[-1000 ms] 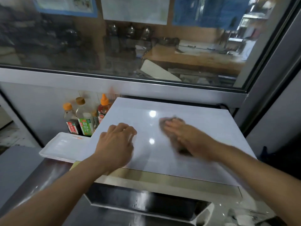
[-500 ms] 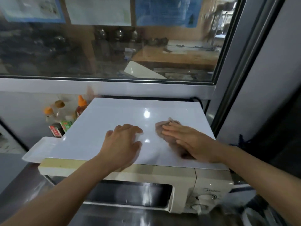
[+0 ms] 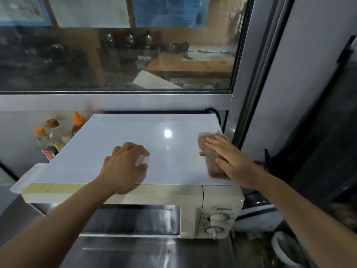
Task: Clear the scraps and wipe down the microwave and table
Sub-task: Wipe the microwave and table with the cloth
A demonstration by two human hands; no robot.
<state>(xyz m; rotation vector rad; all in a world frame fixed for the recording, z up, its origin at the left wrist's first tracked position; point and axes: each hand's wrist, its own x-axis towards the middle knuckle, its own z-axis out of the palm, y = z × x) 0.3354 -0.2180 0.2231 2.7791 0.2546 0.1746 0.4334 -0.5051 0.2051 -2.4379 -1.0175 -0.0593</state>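
Note:
A cream microwave (image 3: 220, 198) stands on a steel table (image 3: 135, 254) with a glossy white top (image 3: 123, 132). My right hand (image 3: 229, 159) lies flat, fingers together, pressing a brown cloth (image 3: 208, 151) against the top's right edge. My left hand (image 3: 125, 167) rests on the top near the front middle, fingers curled under, holding nothing that I can see. The microwave's dark door and two dials face me below.
Sauce bottles (image 3: 58, 132) with orange caps stand left of the microwave against the wall, and a white tray (image 3: 25, 180) sticks out beneath them. A window runs behind. A dark wall and a white bowl (image 3: 286, 250) are at the right.
My right hand has slid the cloth from the middle of the top to its right edge. The left hand stays planted. My view has shifted right and back, revealing the microwave's front.

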